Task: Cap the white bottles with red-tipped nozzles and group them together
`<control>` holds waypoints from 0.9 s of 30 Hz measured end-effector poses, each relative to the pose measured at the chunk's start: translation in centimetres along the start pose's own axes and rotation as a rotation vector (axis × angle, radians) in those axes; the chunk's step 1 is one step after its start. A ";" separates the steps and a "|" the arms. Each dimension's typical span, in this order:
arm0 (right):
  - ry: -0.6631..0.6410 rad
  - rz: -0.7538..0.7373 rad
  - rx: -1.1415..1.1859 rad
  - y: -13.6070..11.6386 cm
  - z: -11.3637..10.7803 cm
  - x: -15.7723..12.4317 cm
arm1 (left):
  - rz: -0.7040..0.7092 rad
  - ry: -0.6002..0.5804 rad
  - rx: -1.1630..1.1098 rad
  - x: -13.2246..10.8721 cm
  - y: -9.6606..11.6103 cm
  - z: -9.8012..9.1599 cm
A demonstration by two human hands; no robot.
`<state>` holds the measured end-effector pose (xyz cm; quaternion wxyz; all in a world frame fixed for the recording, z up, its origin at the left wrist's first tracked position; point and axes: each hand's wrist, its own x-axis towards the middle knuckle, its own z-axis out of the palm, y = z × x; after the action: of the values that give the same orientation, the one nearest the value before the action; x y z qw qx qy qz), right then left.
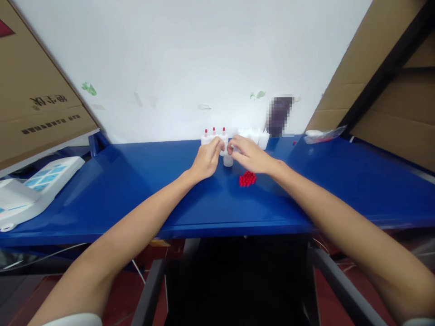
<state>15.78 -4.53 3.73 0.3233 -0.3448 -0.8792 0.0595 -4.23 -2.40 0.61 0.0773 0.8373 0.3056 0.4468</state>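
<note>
My left hand (206, 159) and my right hand (249, 154) meet over the table, fingers curled in toward each other. Just below and between the fingertips stands a small whitish plastic bottle (228, 161); its top is hard to make out. Both hands are closed, but whatever they pinch is too small to name. Close to the right hand's underside lies a pile of small red caps (247, 179). Behind the left hand, white squeeze bottles (205, 140) with red tips stand upright in a row. White bottles (263, 140) without visible red tips are behind the right hand.
The blue table (142, 181) runs along a white wall. A white device with blue panels (47, 179) lies at the left, beside a cardboard box (41, 90). A clear plastic bag (326, 135) and a single small red piece (294, 142) lie at the back right.
</note>
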 end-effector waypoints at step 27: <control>0.355 0.155 -0.124 1.1 0.4 0.5 | 0.124 0.062 -0.059 -0.1 -0.6 1.1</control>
<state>15.95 -3.33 3.32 0.4459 -0.4357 -0.7813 -0.0317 -3.64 -1.83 -0.30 0.0648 0.8376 0.2420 0.4855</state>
